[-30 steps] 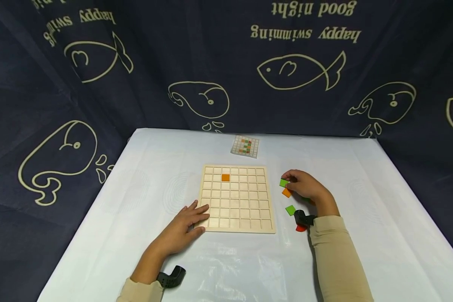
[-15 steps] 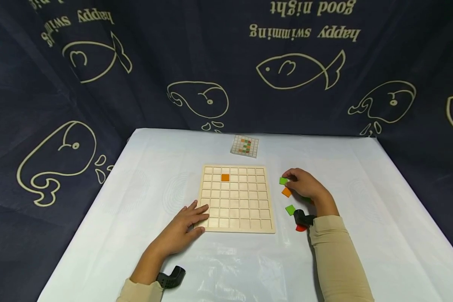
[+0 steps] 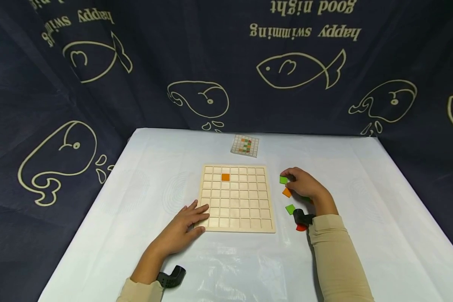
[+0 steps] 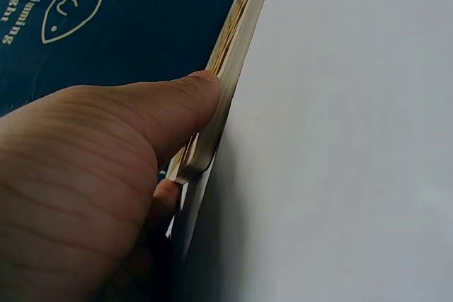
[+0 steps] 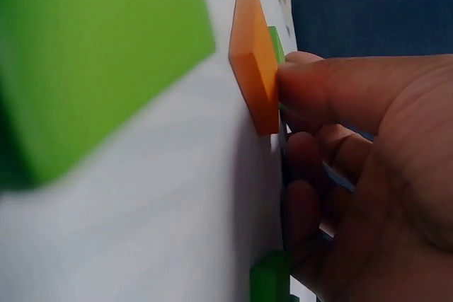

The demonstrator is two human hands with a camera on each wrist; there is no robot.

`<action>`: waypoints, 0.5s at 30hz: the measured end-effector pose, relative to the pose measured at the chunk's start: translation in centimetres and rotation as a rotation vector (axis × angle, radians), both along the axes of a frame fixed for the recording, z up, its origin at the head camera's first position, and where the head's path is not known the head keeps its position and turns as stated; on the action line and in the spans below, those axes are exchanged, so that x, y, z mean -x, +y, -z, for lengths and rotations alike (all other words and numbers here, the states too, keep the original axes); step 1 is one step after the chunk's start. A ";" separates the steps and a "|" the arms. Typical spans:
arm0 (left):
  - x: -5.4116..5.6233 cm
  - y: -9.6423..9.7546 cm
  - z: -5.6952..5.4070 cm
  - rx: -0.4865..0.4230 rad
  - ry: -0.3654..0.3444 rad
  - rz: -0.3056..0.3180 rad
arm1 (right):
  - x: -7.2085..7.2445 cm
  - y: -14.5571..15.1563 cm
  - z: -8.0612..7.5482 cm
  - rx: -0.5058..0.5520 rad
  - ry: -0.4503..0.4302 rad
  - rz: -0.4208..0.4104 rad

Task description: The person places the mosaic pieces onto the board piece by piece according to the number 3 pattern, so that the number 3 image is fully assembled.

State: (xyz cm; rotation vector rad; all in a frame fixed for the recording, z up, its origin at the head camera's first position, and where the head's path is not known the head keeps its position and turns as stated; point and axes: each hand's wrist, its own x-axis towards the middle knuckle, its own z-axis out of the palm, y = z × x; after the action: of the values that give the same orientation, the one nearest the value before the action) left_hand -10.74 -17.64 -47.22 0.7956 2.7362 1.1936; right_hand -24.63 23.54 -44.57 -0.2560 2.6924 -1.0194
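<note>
A square wooden grid board (image 3: pixel 243 203) lies on the white table, with one orange square tile (image 3: pixel 225 177) in a cell of its upper left part. My left hand (image 3: pixel 183 228) rests with spread fingers on the board's near left corner; in the left wrist view its thumb (image 4: pixel 191 97) touches the board's edge. Right of the board, my right hand (image 3: pixel 303 184) pinches a green square tile (image 3: pixel 283 180) between thumb and fingers. An orange tile (image 5: pixel 253 61) lies just before the thumb in the right wrist view and partly hides that green tile.
Another green tile (image 3: pixel 290 209) and a red piece (image 3: pixel 301 227) lie near the right wrist; more pieces are partly hidden under the hand. A pattern card (image 3: pixel 245 145) with a coloured grid lies behind the board. A dark printed cloth (image 3: pixel 226 63) hangs beyond the table.
The green tile at my right fingertips has shifted slightly away from me, and the right fingers have moved a little with it. My left hand and the board have stayed put.
</note>
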 end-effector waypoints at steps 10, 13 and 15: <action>0.1 0.0 0.1 0.002 0.002 0.004 | 0.0 0.1 0.1 -0.003 0.023 -0.028; 0.1 0.0 0.2 -0.001 0.011 0.004 | 0.0 0.2 -0.1 0.003 0.032 -0.033; 0.1 0.0 0.2 -0.001 0.021 0.006 | 0.0 0.3 -0.2 0.007 0.036 -0.031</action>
State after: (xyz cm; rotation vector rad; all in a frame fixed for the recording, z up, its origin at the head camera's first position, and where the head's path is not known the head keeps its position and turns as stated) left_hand -10.87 -17.62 -47.46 0.8207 2.7478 1.1921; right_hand -24.65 23.82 -44.35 -0.3195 2.7090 -1.0249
